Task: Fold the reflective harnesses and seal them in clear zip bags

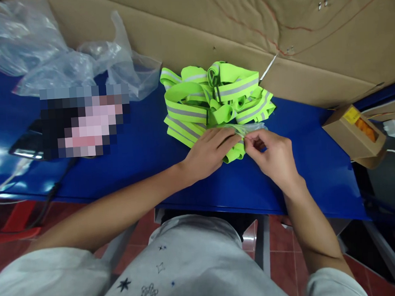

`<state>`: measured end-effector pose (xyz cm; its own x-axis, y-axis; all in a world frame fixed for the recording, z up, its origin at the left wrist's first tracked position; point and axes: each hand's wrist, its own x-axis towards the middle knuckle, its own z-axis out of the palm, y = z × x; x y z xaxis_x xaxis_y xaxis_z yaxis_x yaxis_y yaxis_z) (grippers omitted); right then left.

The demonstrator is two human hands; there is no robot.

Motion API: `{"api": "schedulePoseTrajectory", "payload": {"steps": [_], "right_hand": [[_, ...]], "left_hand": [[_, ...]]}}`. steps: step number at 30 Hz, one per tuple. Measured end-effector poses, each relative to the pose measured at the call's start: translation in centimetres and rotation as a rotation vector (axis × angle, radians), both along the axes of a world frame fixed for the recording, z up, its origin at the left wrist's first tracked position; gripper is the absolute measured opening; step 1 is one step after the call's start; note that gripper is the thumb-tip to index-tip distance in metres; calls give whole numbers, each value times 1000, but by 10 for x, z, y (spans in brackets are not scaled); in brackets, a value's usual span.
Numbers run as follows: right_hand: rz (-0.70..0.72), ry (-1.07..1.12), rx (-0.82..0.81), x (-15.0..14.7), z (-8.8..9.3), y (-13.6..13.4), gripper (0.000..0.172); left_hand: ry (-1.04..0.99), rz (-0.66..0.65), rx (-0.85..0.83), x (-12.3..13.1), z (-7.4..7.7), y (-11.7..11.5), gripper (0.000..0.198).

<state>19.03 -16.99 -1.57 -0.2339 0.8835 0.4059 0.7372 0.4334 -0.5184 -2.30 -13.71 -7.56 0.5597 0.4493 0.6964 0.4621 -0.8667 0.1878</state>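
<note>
A heap of neon yellow-green reflective straps [191,105] with silver stripes lies on the blue table, just beyond my hands. At its near edge is a clear plastic bag [255,127], with a bunched yellow-green strap [236,153] showing at or under it. My left hand [207,152] reaches over the bag from the left, fingers together and gripping its edge. From the right, my right hand [274,154] pinches the bag's edge between thumb and index finger. Both sets of fingertips are close together, and part of the bag is hidden beneath them.
Several clear plastic bags [56,70] lie at the back left. Nearer are a dark phone [26,144] with a white cable and a pixelated patch. A small cardboard box [354,132] stands at the right edge. Brown cardboard [175,27] borders the table's back.
</note>
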Motion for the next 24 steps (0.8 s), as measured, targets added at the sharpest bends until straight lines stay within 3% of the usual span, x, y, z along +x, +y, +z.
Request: {"api": "schedulePoseTrajectory", "payload": {"steps": [7, 13, 15, 19, 21, 24], "right_hand": [[31, 131, 19, -1, -4, -1, 11], [65, 175, 24, -5, -3, -3, 10], [84, 120, 101, -8, -4, -3, 26], [264, -134, 230, -10, -4, -6, 90], [332, -223, 267, -6, -2, -9, 98], [352, -263, 310, 0, 5, -13, 91]], "left_hand": [[-36, 24, 77, 1, 2, -1, 45], [-150, -123, -159, 1, -12, 10, 47], [-152, -125, -234, 2, -13, 11, 49], [-227, -152, -326, 4, -5, 7, 45], [-282, -200, -390, 6, 3, 3, 42], [-439, -269, -492, 6, 16, -6, 46]]}}
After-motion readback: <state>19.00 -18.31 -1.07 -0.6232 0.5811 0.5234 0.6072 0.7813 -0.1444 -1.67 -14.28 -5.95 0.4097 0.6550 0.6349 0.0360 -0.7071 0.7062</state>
